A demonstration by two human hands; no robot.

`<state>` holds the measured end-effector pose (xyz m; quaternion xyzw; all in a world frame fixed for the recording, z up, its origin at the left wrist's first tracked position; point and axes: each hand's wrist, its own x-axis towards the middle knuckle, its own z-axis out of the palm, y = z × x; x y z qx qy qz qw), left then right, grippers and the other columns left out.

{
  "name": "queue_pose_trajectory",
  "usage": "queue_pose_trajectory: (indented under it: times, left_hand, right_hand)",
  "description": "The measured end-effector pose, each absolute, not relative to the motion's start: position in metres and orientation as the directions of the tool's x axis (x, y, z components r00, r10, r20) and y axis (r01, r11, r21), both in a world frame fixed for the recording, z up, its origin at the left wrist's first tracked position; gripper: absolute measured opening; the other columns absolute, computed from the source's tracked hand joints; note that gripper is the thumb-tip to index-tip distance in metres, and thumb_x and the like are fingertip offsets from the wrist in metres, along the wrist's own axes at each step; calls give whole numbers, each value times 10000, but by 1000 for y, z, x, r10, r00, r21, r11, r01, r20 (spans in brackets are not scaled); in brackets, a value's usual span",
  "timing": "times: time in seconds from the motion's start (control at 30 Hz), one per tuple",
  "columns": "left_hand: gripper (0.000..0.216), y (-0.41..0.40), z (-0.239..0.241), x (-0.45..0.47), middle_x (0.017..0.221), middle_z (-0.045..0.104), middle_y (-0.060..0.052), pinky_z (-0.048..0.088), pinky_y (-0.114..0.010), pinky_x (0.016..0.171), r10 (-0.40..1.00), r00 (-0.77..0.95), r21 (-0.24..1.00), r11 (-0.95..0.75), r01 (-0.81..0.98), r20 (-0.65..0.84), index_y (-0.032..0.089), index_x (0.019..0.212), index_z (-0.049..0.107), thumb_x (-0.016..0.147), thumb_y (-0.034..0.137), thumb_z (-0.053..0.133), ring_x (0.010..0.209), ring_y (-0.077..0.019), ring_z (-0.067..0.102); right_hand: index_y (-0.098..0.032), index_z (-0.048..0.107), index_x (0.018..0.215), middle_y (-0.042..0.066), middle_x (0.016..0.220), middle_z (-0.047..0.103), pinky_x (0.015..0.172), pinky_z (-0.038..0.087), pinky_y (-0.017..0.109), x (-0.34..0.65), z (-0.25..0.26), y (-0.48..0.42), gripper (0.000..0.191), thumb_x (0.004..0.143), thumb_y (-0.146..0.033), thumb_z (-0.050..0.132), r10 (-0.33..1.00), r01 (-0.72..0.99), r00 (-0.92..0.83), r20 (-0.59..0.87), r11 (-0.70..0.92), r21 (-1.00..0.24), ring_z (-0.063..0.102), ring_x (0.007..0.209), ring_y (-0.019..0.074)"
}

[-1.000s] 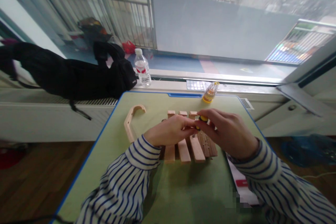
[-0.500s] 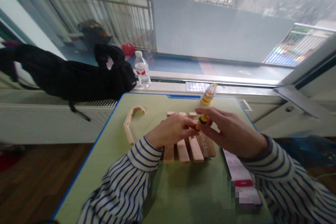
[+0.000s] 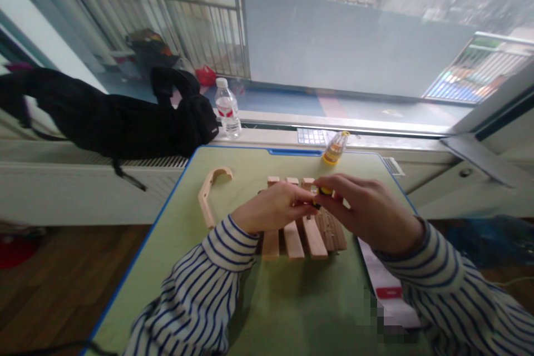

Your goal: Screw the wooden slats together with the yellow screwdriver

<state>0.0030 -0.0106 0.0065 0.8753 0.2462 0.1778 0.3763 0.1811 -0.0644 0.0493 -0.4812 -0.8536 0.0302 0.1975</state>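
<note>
Pinched in the fingers of my right hand (image 3: 367, 208) is a small yellow-and-black screwdriver (image 3: 325, 190), its handle mostly covered. My left hand (image 3: 277, 206) is closed, thumb and forefinger together against the screwdriver's lower end; what they hold there is hidden. Under both hands lie several pale wooden slats (image 3: 293, 242) side by side, with dark fastener spots on them. A darker ribbed wooden piece (image 3: 332, 231) sits at their right. A curved wooden hook-shaped piece (image 3: 205, 197) rests apart on the left of the table.
The green table (image 3: 167, 267) has a blue edge. A clear bottle with yellow liquid (image 3: 336, 149) stands at its far edge. A flat phone-like object (image 3: 386, 281) lies partly under my right forearm. On the sill are a water bottle (image 3: 227, 111) and a black bag (image 3: 137, 122).
The fingers of my right hand have shifted around the screwdriver's handle, which now shows less. My left hand stays on the slats. The view has moved slightly.
</note>
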Motion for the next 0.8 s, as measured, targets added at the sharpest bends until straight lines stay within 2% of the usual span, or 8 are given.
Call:
queue_pose_trajectory:
  times: [0.33, 0.63, 0.8]
  left_hand:
    - [220, -10, 6, 2, 819, 624, -13, 386, -212, 678, 541, 835, 793, -549, 264, 97, 160, 959, 627, 859, 241, 449, 749, -113, 532]
    - [221, -12, 10, 0, 686, 595, 12, 344, -191, 566, 580, 803, 744, -595, 304, 135, 171, 942, 656, 811, 286, 520, 614, -90, 501]
    - [215, -12, 9, 3, 679, 600, 5, 339, -188, 562, 608, 785, 747, -575, 334, 117, 172, 896, 676, 801, 297, 529, 619, -96, 501]
  right_hand:
    - [-199, 553, 987, 25, 826, 641, 561, 383, 237, 177, 35, -68, 253, 837, -384, 465, 849, 869, -375, 374, 462, -178, 565, 603, 112]
    - [-206, 545, 974, 16, 826, 643, 569, 382, 245, 175, 38, -70, 237, 834, -381, 469, 847, 870, -375, 377, 462, -172, 568, 612, 119]
    - [-198, 544, 979, 19, 808, 646, 559, 397, 243, 175, 40, -70, 243, 842, -376, 452, 855, 867, -371, 362, 458, -193, 582, 615, 118]
